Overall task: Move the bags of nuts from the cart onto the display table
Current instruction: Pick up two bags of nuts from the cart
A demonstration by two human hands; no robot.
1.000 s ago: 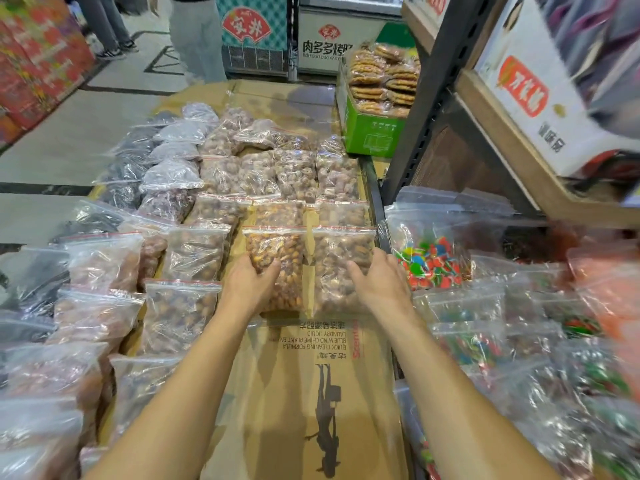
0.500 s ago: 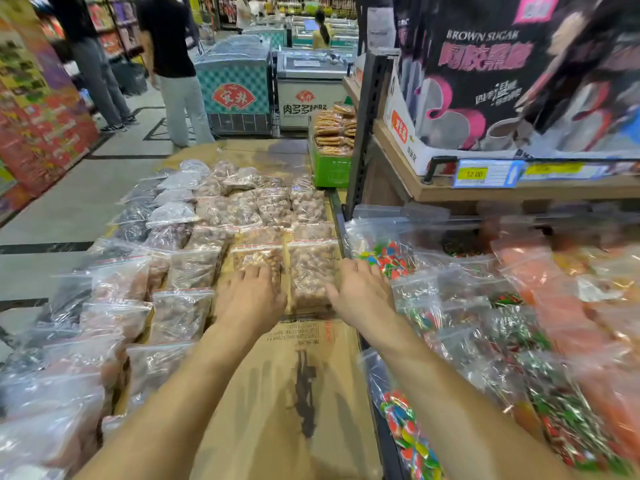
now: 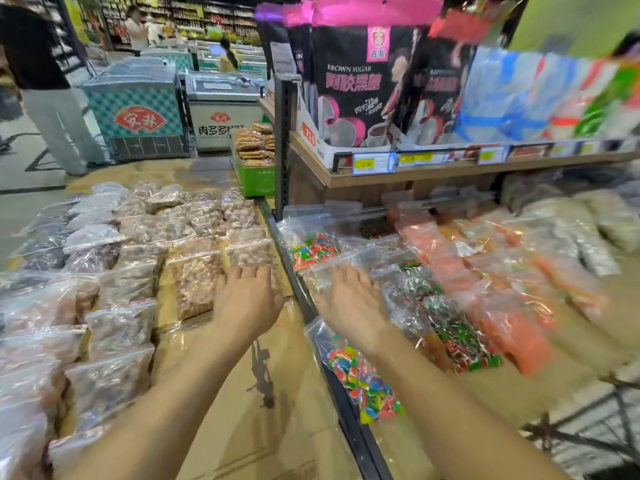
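Note:
Clear zip bags of nuts lie in rows on the cardboard-covered display table point(image 3: 242, 393) at the left. The two nearest are a bag of golden nuts point(image 3: 195, 282) and a bag of paler nuts point(image 3: 251, 252). My left hand point(image 3: 247, 306) hovers flat with fingers spread, its fingertips at the near edge of the paler bag, holding nothing. My right hand point(image 3: 351, 299) is open too, palm down, over the clear bags of coloured candy point(image 3: 313, 249) past the table's dark edge rail point(image 3: 298, 289). A wire frame point(image 3: 585, 434), possibly the cart, shows blurred at the lower right.
A shelf point(image 3: 415, 174) with black and pink pouches and price tags rises just behind the candy. A green crate of snacks point(image 3: 254, 178) stands at the table's far end. Freezers point(image 3: 138, 109) and a standing person point(image 3: 45, 81) are beyond.
Both hands have come off the two nut bags, which stay on the table. The hands and the view have swung right, the right hand now over the candy bags.

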